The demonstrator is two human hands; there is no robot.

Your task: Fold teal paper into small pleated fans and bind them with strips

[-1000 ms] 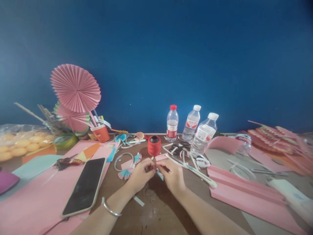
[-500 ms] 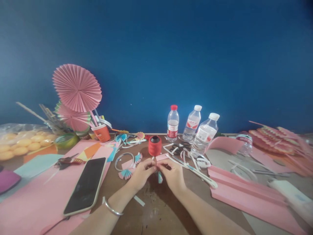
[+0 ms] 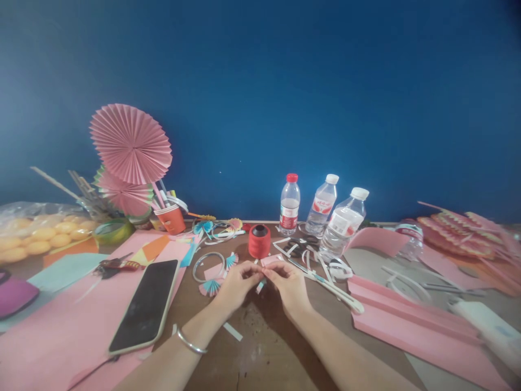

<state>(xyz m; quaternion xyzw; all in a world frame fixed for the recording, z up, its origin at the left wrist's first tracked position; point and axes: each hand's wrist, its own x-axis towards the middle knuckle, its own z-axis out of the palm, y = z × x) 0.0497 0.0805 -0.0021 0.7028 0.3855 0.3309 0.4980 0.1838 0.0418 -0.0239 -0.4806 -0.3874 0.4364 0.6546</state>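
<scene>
My left hand (image 3: pixel 239 284) and my right hand (image 3: pixel 291 287) meet above the table, with thumb and fingertips pinched together on both. Between them is a small folded strip of teal and white paper (image 3: pixel 261 287), its lower end slanting out beneath the fingers. Most of the strip is hidden by the fingertips. Just beyond my hands stands a spool of red thread (image 3: pixel 259 242). Left of my left hand lie a small pleated teal and pink paper fan (image 3: pixel 210 287) and a clear ring of tape (image 3: pixel 198 270).
A phone (image 3: pixel 145 307) lies on pink paper at left. A utility knife (image 3: pixel 337 291), scissors (image 3: pixel 299 248) and white strips are scattered at right. Behind them stand a red-capped bottle (image 3: pixel 289 209) and two white-capped bottles. An orange cup (image 3: pixel 171 219) holds pens near the wall.
The strip's lower end has swung up and left, and less of it shows under my fingers. Both hands keep their pinch. The whole view has shifted slightly.
</scene>
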